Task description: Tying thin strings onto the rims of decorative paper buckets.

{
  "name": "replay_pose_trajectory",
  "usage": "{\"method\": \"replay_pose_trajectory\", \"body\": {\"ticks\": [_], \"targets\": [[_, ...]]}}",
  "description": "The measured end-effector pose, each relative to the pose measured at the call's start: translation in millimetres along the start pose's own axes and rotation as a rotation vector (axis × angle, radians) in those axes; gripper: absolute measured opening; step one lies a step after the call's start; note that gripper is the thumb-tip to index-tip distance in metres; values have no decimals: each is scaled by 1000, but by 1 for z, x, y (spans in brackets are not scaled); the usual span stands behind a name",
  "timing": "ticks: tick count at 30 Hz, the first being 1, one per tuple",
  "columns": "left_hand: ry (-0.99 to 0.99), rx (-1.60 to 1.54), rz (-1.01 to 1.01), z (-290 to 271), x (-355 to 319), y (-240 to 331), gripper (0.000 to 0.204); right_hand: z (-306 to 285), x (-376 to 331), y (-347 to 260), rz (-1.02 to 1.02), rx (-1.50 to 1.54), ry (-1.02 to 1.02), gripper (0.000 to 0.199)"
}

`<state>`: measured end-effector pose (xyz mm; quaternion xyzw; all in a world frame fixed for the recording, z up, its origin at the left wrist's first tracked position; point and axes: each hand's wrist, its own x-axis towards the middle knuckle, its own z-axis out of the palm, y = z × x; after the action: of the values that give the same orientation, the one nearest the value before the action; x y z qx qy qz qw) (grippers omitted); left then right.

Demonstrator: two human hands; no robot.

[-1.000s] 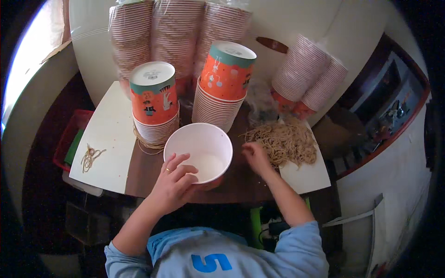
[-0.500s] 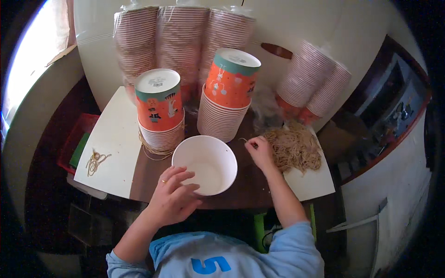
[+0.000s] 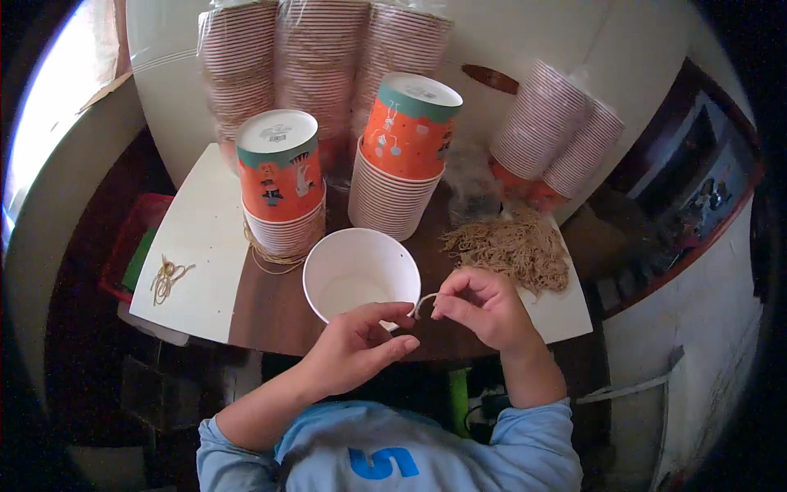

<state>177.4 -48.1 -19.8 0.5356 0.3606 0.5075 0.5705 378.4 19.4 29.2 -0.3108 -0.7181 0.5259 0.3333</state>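
A short tan cord (image 3: 424, 302) is pinched between the thumb and fingers of my right hand (image 3: 484, 307), its loose end curving down toward my left hand (image 3: 361, 344). My left hand is open, thumb and fingers apart, just in front of a white paper bucket (image 3: 352, 275) that stands with its mouth facing me. To the right, a pile of tangled tan cords (image 3: 520, 254) lies on the table. Behind the bucket rise two stacks of nested paper buckets, a left stack (image 3: 283, 234) with cords looped round its base and a right stack (image 3: 398, 197), each topped by an upside-down orange and green bucket.
Tall plastic-wrapped bucket stacks (image 3: 320, 74) stand along the back, with more wrapped stacks (image 3: 541, 123) at the back right. A few loose cords (image 3: 170, 279) lie on the white left end of the table (image 3: 205, 221). A red crate (image 3: 139, 238) sits low beyond the left edge.
My right hand has come from the cord pile toward me, bringing one cord with it. My left hand has moved right, lower before the bucket, close to the cord's end.
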Motion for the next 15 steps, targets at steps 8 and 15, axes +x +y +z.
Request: {"method": "replay_pose_trajectory", "body": {"ticks": [8, 15], "targets": [[-39, -73, -116, -4, -12, 6, 22, 13, -1, 7, 5, 137, -93, 4], [7, 24, -145, -11, -21, 0, 15, 11, 1, 14, 60, 102, -144, 8]]}}
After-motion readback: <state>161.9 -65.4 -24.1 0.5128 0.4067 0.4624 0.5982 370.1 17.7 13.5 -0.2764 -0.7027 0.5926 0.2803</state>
